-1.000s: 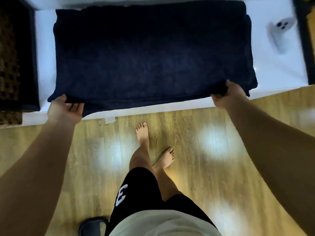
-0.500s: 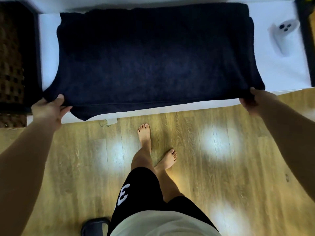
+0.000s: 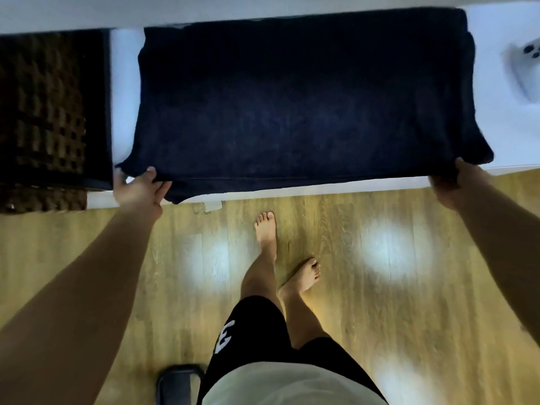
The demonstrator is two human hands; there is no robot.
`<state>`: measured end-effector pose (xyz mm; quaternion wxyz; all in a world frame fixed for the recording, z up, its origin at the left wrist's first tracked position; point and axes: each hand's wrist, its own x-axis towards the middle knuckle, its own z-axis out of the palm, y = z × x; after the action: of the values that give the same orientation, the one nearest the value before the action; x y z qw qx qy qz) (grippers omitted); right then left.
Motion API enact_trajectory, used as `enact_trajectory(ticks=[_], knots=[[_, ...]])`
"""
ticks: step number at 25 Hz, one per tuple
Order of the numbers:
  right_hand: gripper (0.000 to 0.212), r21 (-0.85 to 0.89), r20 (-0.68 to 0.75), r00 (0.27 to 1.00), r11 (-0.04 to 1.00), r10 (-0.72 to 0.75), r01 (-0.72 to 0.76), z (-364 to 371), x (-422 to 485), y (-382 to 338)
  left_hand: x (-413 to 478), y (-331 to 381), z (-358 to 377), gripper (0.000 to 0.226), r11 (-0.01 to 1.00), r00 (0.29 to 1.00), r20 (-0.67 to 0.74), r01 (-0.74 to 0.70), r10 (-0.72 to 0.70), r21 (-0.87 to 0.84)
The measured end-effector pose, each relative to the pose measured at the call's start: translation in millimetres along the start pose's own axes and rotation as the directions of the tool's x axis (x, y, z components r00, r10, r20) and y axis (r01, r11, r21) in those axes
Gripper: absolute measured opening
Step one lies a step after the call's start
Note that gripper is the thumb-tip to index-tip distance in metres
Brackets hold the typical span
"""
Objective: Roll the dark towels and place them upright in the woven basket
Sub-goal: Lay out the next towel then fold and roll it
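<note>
A dark navy towel (image 3: 304, 106) lies spread flat across the white table (image 3: 125, 112), its near edge hanging slightly over the front edge. The left hand (image 3: 137, 190) pinches its near-left corner and the right hand (image 3: 461, 185) its near-right corner, fingers grasping the cloth. The woven basket (image 3: 43, 112) sits at the table's left end, and a white controller (image 3: 526, 68) lies at its right end.

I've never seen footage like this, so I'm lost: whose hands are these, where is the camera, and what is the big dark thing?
No machine here: a person wears one camera on the head, looking down. A dark navy towel lies spread on a white surface. The left hand and the right hand, that person's own, each grip a near corner of it. A brown woven basket stands to the left, beside the towel. A blurred white gadget lies at far right.
</note>
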<state>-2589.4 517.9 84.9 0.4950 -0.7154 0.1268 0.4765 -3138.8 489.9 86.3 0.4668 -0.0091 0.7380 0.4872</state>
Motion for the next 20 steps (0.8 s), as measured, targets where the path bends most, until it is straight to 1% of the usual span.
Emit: enact_trajectory(ticks=[2,3,4,5,6,7,8,9,10,11,12,14,15,17,18,19,20], knots=[[0.026,0.021,-0.024,0.997,0.997,-0.07,0.07,-5.1,8.1,-7.2,-3.0,-0.5,-3.1,0.031,0.986,0.989,0.006,-0.145,0.145,0.077],[0.027,0.036,-0.031,0.995,0.995,-0.094,0.095,-7.2,11.0,-9.9,-3.7,-0.8,-3.8,0.032,0.983,0.985,0.014,-0.172,0.172,0.062],[0.031,0.082,-0.034,0.995,0.992,-0.092,0.094,-9.6,12.2,-10.8,-4.2,-0.7,-3.2,0.029,0.985,0.986,0.008,-0.167,0.167,0.033],[0.037,0.122,-0.048,0.997,0.99,-0.066,0.071,-10.5,12.8,-10.0,-3.7,-0.8,-1.8,0.022,0.993,0.993,-0.014,-0.116,0.116,-0.013],[0.041,0.163,-0.047,0.999,0.986,-0.017,0.025,-9.5,11.6,-6.0,-3.3,-0.5,-0.4,0.015,0.996,0.999,-0.022,-0.03,0.028,-0.08],[0.039,0.166,-0.035,0.999,0.986,0.01,-0.005,-7.0,7.8,-0.9,-2.9,0.4,1.7,0.016,0.985,0.997,-0.004,0.072,-0.073,-0.158],[0.034,0.158,-0.018,0.999,0.987,0.03,-0.027,-3.8,3.3,4.8,-2.8,1.1,3.6,0.024,0.967,0.987,0.028,0.16,-0.157,-0.198],[0.03,0.134,-0.012,0.999,0.99,0.048,-0.046,-0.2,0.1,10.5,-2.1,1.6,4.9,0.031,0.958,0.977,0.053,0.213,-0.207,-0.192],[0.029,0.113,-0.003,0.998,0.992,0.06,-0.059,3.4,-2.7,17.1,-1.8,2.9,6.2,0.033,0.959,0.972,0.06,0.233,-0.226,-0.16],[0.026,0.107,-0.008,0.998,0.992,0.061,-0.06,6.2,-7.1,20.2,-1.2,4.5,7.0,0.032,0.967,0.974,0.055,0.224,-0.218,-0.125],[0.024,0.116,-0.003,0.999,0.992,0.051,-0.05,9.3,-12.6,18.9,-1.3,7.5,7.1,0.027,0.975,0.981,0.045,0.193,-0.189,-0.105],[0.027,0.17,0.009,1.0,0.986,0.002,-0.003,13.9,-23.9,5.6,-4.4,17.9,8.3,0.021,0.991,0.996,0.012,0.086,-0.085,-0.101],[0.033,0.2,0.026,0.999,0.98,-0.028,0.022,14.5,-32.2,-5.2,-9.0,26.0,9.5,0.023,0.993,0.999,0.009,0.032,-0.031,-0.114],[0.055,0.265,0.139,0.985,0.962,-0.099,0.059,14.3,-58.3,-34.5,-23.6,52.2,16.2,0.03,0.982,0.998,0.036,-0.052,0.06,-0.181],[0.061,0.274,0.188,0.973,0.958,-0.134,0.078,13.1,-72.5,-48.4,-32.0,66.8,18.4,0.031,0.969,0.995,0.025,-0.086,0.095,-0.231],[0.057,0.294,0.239,0.954,0.95,-0.182,0.108,10.9,-88.9,-60.2,-41.4,82.7,19.3,0.028,0.947,0.991,0.005,-0.126,0.133,-0.296],[0.046,0.341,0.292,0.931,0.933,-0.22,0.114,7.3,-106.1,-68.4,-54.3,97.1,19.1,0.024,0.917,0.984,-0.016,-0.171,0.177,-0.359]])
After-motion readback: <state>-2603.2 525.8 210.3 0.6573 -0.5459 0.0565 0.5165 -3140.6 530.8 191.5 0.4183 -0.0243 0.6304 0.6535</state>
